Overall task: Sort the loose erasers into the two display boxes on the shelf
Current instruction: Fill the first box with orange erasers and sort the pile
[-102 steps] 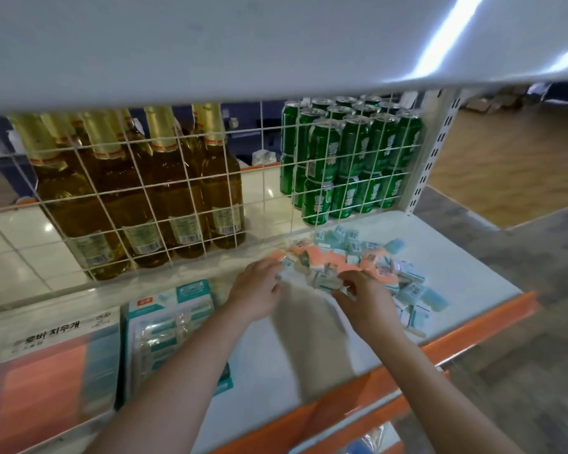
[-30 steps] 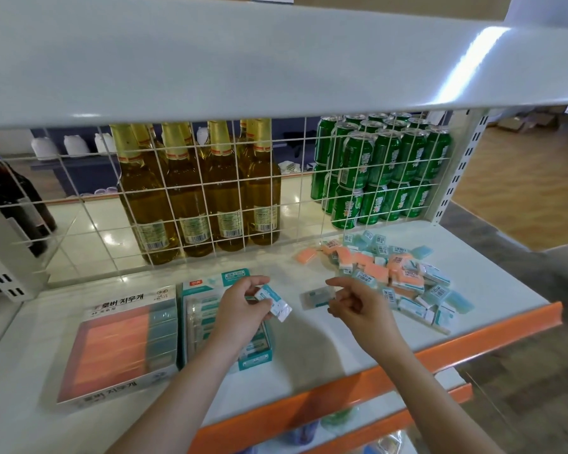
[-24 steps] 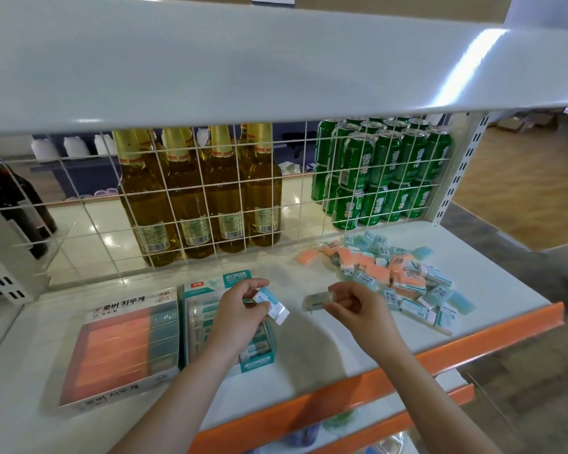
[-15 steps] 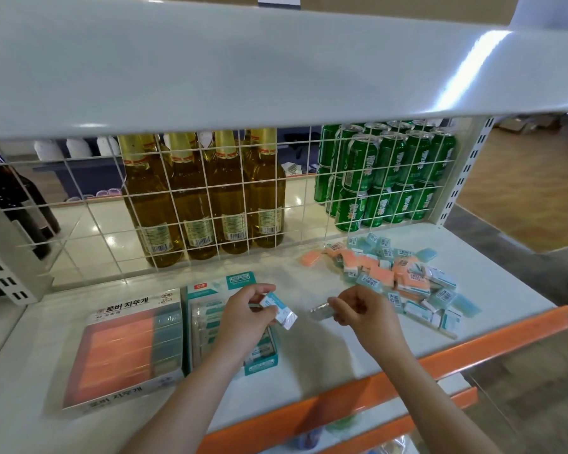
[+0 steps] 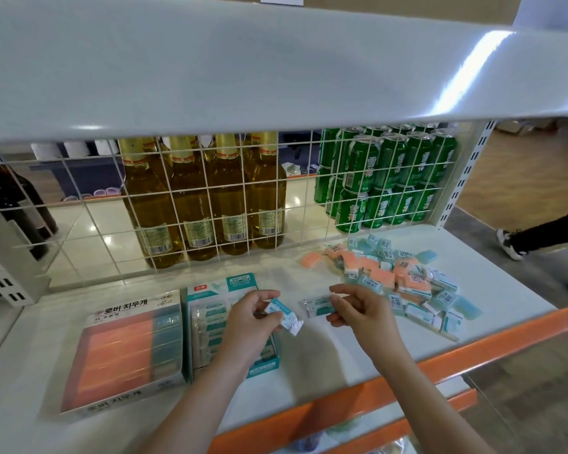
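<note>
Head view, looking down at a white shelf [image 5: 358, 348] with an orange front edge, under another white shelf above. The left hand [image 5: 250, 317] pinches a wrapped teal eraser [image 5: 281, 314] between thumb and curled fingers, holding it just above the right edge of the teal display box [image 5: 210, 291]. The right hand [image 5: 363, 311] pinches a second wrapped teal eraser [image 5: 318, 306] by its right end, thumb on top and fingers curled below; this eraser hangs over bare shelf, between the 2 hands. The 2 held erasers sit near each other but do not touch.

The teal display box lies flat, partly hidden by the left hand and forearm; wrapped erasers show inside it. Just beside it on the left lies the orange display box [image 5: 125, 355], its clear top showing rows of orange with a teal strip along the right side, and Korean print on its front and back edges. The 2 boxes touch or nearly touch along their sides.

To the right of the right hand lies the pile of loose erasers [image 5: 404, 280], orange and teal mixed, spread toward the shelf's right end. 1 orange eraser [image 5: 310, 259] lies a little apart on the pile's left.

Behind a white wire grid [image 5: 210, 204] stand yellow glass bottles [image 5: 191, 198] and stacked green cans [image 5: 384, 178]. A person's leg and shoe [image 5: 509, 245] show on the floor at far right.
</note>
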Tool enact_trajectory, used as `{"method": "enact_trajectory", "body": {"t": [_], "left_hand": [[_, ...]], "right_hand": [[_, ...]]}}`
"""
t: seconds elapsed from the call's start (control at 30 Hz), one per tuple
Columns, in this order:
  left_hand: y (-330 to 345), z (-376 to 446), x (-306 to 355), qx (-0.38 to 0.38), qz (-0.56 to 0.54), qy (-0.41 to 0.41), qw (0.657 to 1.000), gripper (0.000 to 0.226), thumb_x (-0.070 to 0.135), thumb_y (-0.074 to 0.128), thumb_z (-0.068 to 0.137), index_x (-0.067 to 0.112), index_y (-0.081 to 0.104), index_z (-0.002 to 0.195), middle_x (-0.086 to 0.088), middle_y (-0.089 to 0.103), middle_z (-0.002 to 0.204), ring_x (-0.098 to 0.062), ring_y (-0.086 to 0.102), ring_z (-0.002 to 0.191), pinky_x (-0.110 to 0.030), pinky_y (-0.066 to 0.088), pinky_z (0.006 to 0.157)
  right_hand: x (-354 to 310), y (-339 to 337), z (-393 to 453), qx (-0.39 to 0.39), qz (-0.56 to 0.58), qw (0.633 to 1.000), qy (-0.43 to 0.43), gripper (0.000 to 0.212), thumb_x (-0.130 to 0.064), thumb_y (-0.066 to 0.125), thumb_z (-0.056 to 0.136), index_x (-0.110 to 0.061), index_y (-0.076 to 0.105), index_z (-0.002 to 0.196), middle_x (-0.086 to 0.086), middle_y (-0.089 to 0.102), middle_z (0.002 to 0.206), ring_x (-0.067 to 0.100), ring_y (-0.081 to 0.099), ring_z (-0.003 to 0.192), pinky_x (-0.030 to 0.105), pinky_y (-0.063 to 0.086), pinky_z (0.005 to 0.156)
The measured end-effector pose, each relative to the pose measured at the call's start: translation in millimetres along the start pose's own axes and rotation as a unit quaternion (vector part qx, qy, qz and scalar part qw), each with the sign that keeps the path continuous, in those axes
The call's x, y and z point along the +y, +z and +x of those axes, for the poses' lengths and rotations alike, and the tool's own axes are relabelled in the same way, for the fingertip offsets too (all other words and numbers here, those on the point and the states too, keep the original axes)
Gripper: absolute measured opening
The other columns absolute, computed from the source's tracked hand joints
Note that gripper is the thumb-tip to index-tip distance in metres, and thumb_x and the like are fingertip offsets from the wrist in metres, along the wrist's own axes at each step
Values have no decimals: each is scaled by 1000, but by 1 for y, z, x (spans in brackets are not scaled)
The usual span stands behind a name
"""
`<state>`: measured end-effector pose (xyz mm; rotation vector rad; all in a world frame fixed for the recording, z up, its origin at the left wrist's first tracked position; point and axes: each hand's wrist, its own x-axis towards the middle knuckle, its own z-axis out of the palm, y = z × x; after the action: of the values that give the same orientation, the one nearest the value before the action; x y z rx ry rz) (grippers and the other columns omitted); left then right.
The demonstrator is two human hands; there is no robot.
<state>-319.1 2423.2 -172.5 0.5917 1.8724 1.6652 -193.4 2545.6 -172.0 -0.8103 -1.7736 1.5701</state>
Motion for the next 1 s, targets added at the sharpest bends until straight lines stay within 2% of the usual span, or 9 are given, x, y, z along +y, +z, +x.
{"method": "enact_trajectory", "body": {"t": [0.17, 0.3, 0.4, 0.5, 0.6, 0.67, 0.77, 0.9, 1.0], "left_hand": [[-3, 1, -1, 27, -3, -2, 1000, 33, -1, 60, 85, 31, 61, 92, -5, 61, 106, -15, 60, 100, -26, 56, 76], [-6, 1, -1, 44, -15, -8, 999, 31, 1, 61, 85, 30, 62, 95, -4, 59, 111, -16, 59, 102, -25, 56, 75], [-8, 0, 0, 46, -12, -6, 999, 30, 1, 61, 85, 29, 62, 96, -5, 58, 113, -17, 59, 103, -23, 55, 75], [-9, -1, 1, 42, -11, -3, 999, 30, 1, 60, 85, 28, 61, 97, -6, 58, 115, -17, 59, 104, -22, 55, 73], [-10, -2, 1, 48, -2, -2, 999, 31, 2, 61, 85, 31, 61, 95, -4, 58, 115, -19, 58, 107, -28, 56, 78], [-11, -4, 1, 55, 1, -5, 998, 30, 3, 62, 84, 32, 60, 93, -4, 59, 113, -19, 59, 105, -34, 55, 83], [-12, -7, 2, 64, 1, -12, 998, 27, 3, 64, 83, 29, 58, 91, -2, 61, 106, -17, 62, 97, -34, 56, 82], [-13, -9, 4, 69, 3, -22, 997, 22, 4, 65, 82, 20, 57, 94, -1, 62, 100, -17, 63, 90, -38, 55, 82], [-15, -10, 4, 80, -5, -28, 996, 19, 1, 66, 81, 15, 55, 87, -3, 61, 92, -18, 63, 84, -40, 55, 83]], "right_hand": [[0, 1, -2, -25, 32, 999, -1, 25, 5, 55, 87, -18, 65, 90, 1, 69, 64, 12, 66, 59, 18, 54, 60], [2, 3, -3, -52, 48, 997, 7, 32, 14, 55, 83, -16, 64, 90, 1, 68, 63, 11, 67, 62, 19, 55, 64], [3, 3, -3, -65, 42, 997, 10, 38, 18, 57, 79, -17, 63, 93, 2, 70, 70, 12, 67, 67, 23, 56, 71], [4, 3, -3, -66, 47, 997, 8, 39, 19, 57, 78, -16, 63, 93, 1, 69, 69, 11, 67, 66, 22, 56, 70], [3, 3, -4, -67, 43, 997, 4, 38, 18, 57, 79, -17, 62, 93, -1, 69, 66, 10, 66, 65, 20, 55, 69], [3, 3, -4, -62, 38, 997, 1, 38, 18, 58, 78, -17, 62, 92, 3, 68, 71, 10, 66, 66, 20, 55, 69], [1, 3, -5, -63, 33, 997, 0, 37, 17, 59, 78, -17, 62, 92, 10, 67, 79, 10, 65, 67, 22, 55, 70], [0, 3, -8, -67, 28, 997, 0, 36, 17, 59, 78, -16, 62, 92, 13, 68, 82, 11, 66, 69, 24, 55, 72], [0, 3, -9, -66, 25, 998, 1, 36, 17, 59, 78, -17, 62, 92, 11, 69, 79, 12, 66, 69, 24, 55, 72]]}}
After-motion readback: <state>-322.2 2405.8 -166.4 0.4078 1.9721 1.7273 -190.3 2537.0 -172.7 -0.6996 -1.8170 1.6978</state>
